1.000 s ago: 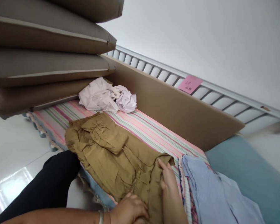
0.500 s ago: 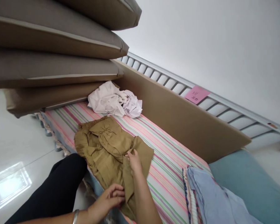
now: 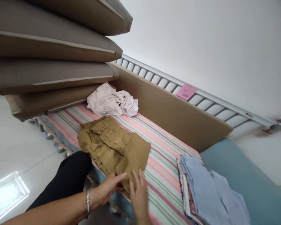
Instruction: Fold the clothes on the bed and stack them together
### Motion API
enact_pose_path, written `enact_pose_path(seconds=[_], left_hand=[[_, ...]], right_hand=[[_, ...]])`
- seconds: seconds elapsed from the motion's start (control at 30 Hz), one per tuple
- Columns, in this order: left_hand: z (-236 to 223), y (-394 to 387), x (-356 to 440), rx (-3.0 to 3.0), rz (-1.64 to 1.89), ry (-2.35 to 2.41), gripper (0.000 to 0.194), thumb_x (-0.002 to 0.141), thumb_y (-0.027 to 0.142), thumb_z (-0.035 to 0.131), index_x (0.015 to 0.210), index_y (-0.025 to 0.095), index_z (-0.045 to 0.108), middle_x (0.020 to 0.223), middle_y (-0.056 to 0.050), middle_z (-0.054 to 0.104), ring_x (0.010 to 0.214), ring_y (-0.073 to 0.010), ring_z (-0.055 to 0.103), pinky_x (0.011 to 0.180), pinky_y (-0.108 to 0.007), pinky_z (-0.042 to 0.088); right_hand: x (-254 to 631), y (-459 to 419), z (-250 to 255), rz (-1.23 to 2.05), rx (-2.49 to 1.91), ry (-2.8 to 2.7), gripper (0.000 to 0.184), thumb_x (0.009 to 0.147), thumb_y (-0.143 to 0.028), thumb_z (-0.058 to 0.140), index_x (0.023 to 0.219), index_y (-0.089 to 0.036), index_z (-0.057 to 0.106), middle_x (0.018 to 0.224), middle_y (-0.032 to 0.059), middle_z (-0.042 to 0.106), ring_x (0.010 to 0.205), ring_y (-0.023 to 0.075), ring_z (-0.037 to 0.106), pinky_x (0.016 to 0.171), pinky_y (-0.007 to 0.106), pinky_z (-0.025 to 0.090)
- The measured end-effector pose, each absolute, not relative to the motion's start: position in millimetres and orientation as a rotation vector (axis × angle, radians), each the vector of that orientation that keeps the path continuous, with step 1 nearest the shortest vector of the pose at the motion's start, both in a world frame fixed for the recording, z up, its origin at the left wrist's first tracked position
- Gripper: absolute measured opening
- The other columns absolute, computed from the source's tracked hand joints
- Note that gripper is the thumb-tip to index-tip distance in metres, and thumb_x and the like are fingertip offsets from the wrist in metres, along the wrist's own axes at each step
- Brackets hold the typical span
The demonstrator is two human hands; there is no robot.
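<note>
An olive-brown garment (image 3: 112,147) lies partly folded on a striped sheet (image 3: 164,150), its near flap turned over the rest. My left hand (image 3: 111,186), a bangle on its wrist, rests at the garment's near edge with fingers stretched toward the fold. My right hand (image 3: 138,193) lies flat with fingers spread on the folded flap's lower corner. Neither hand grips the cloth.
A crumpled pale pink cloth (image 3: 112,100) sits further back. A folded pile topped by light blue fabric (image 3: 213,193) lies to the right, beside a teal mattress (image 3: 248,181). Stacked grey-brown cushions (image 3: 49,59) overhang the left. A cardboard panel (image 3: 173,115) lines the wall side.
The garment's right part has been folded over to the left onto itself. My right hand drew back from the fold's top to its near corner, and the left hand opened out.
</note>
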State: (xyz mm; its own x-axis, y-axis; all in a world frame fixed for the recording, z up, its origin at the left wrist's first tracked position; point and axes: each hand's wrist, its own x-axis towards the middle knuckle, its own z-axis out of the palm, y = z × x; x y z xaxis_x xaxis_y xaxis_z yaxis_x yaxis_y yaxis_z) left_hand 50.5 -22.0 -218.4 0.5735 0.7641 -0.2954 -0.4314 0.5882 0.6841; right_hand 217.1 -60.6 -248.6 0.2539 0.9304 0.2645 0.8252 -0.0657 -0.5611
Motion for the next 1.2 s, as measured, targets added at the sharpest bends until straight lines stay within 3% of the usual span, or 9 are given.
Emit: enact_pose_path(seconds=[0.1,0.3,0.43,0.6,0.77,1.03,1.2], left_hand=[[-221,-20,47,0.616,0.801,0.736,0.04,0.066,0.042,0.073,0.09,0.013,0.058,0.092,-0.011,0.068,0.083,-0.023,0.064,0.072,-0.032,0.048],[-228,-8,22,0.561,0.802,0.923,0.045,0.054,0.029,0.072,0.092,0.016,0.052,0.076,-0.005,0.068,0.068,-0.0186,0.064,0.064,-0.029,0.048],[-231,0,13,0.573,0.804,0.914,0.042,0.053,0.028,0.071,0.089,0.017,0.052,0.071,-0.003,0.067,0.065,-0.0162,0.065,0.062,-0.025,0.048],[-232,11,17,0.756,0.801,0.983,0.028,0.059,0.023,0.065,0.082,0.016,0.052,0.062,-0.001,0.065,0.056,-0.0156,0.063,0.051,-0.023,0.047],[-240,20,15,0.904,0.79,1.095,0.016,0.064,0.013,0.058,0.079,0.015,0.052,0.056,0.001,0.061,0.049,-0.0141,0.059,0.043,-0.022,0.045],[-226,39,-4,0.85,0.919,1.139,0.018,0.071,0.027,0.065,0.08,0.016,0.054,0.058,0.002,0.059,0.043,-0.0113,0.055,0.034,-0.018,0.038],[-195,96,-31,0.6,1.078,1.189,0.015,0.079,0.026,0.061,0.082,0.016,0.049,0.066,0.001,0.058,0.047,-0.0106,0.059,0.04,-0.019,0.045]], right_hand=[[188,-63,-259,0.141,-1.97,-1.66,0.05,0.084,-0.049,0.046,0.127,-0.025,0.054,0.149,0.0119,0.03,0.138,0.0318,0.021,0.108,0.056,0.027],[209,-54,-250,0.246,-1.911,-1.389,0.065,0.087,-0.057,0.028,0.123,-0.012,0.057,0.14,0.0174,0.044,0.132,0.0287,0.037,0.109,0.048,0.031],[222,-48,-246,0.198,-1.969,-1.447,0.07,0.087,-0.059,0.023,0.13,-0.01,0.05,0.144,0.0144,0.039,0.137,0.0276,0.028,0.112,0.048,0.025],[201,-45,-254,0.099,-2.176,-1.711,0.062,0.089,-0.055,0.027,0.138,-0.018,0.04,0.148,0.0063,0.033,0.14,0.0278,0.019,0.111,0.051,0.023],[189,-46,-258,-0.063,-2.277,-1.83,0.061,0.09,-0.053,0.027,0.14,-0.018,0.037,0.149,0.0054,0.031,0.14,0.0281,0.018,0.11,0.051,0.024],[193,-47,-267,-0.204,-2.268,-1.869,0.065,0.09,-0.056,0.025,0.139,-0.017,0.037,0.148,0.0076,0.032,0.139,0.0306,0.02,0.109,0.051,0.028],[197,-47,-274,-0.24,-2.205,-1.903,0.069,0.088,-0.06,0.029,0.139,-0.016,0.037,0.148,0.0091,0.031,0.139,0.0312,0.019,0.108,0.051,0.031]])
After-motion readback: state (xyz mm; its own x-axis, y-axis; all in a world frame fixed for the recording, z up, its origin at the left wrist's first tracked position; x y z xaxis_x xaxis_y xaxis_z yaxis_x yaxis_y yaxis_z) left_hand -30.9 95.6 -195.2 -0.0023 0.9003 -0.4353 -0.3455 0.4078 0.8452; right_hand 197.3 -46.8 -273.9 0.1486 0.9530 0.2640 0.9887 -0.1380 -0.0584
